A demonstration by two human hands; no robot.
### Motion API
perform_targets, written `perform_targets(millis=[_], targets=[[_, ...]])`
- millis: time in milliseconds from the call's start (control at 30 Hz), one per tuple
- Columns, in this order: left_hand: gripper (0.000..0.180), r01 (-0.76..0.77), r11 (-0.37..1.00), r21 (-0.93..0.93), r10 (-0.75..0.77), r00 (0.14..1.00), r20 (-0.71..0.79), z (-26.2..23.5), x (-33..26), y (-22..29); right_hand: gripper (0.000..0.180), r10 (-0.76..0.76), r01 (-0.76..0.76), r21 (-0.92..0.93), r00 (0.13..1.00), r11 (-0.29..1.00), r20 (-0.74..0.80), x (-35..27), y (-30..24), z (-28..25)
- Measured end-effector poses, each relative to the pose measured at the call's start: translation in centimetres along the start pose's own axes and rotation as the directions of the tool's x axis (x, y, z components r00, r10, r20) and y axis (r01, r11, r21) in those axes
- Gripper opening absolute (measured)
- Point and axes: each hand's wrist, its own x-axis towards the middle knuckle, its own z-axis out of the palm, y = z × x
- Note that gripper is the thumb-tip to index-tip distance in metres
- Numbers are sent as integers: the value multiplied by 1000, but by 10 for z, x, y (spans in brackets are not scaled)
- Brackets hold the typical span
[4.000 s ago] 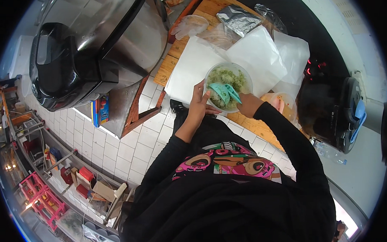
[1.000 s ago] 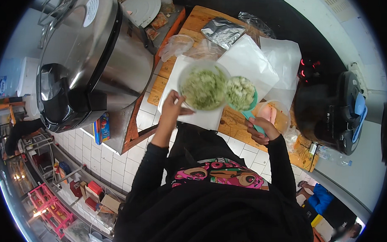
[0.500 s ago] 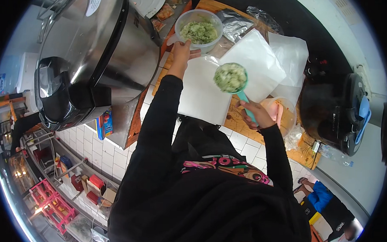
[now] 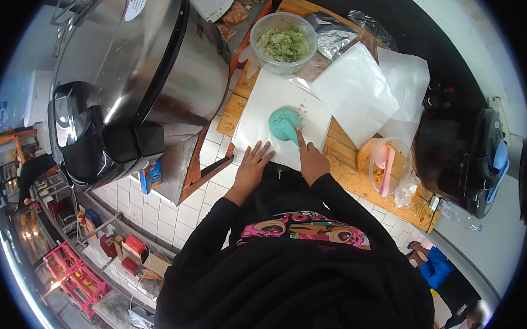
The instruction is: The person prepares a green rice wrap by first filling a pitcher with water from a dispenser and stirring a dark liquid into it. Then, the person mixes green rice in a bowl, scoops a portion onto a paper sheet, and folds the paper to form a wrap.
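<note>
My right hand (image 4: 313,162) grips the handle of a teal scoop (image 4: 281,122), its index finger stretched along it. The scoop's bowl is turned face down on a sheet of white paper (image 4: 263,100), and what lies beneath is hidden. A few green crumbs lie on the paper beside it. My left hand (image 4: 253,162) rests flat on the paper's near edge, fingers spread, holding nothing. Beyond the paper stands a clear round tub (image 4: 277,67) with green-and-white, rice-like food (image 4: 284,45) in it.
More white sheets (image 4: 359,92) and a foil-like packet (image 4: 333,36) lie on the wooden table (image 4: 342,158). A clear tub (image 4: 407,175) holds orange crumbs and a pink spoon (image 4: 385,169). Large cookers stand left (image 4: 191,75) and right (image 4: 449,150). Another person (image 4: 453,287) is at lower right.
My right hand has brought the filled scoop down and turned it over onto the paper. My left hand has left the green food's tub and come back to the paper's near edge.
</note>
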Motion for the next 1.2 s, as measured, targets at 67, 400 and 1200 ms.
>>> perform_targets(millis=[67,400,1200], targets=[[47,-31,998,46,30,999,33,5,1,-10,76,41,-43,33,997,999,58,7,-4,0],[35,-278,960,14,275,956,102,-10,16,-34,66,190,-200,73,973,977,132,2,-12,8],[24,-307,951,-44,309,950,36,-24,21,-49,52,108,-35,367,978,930,-180,-5,-2,-20]])
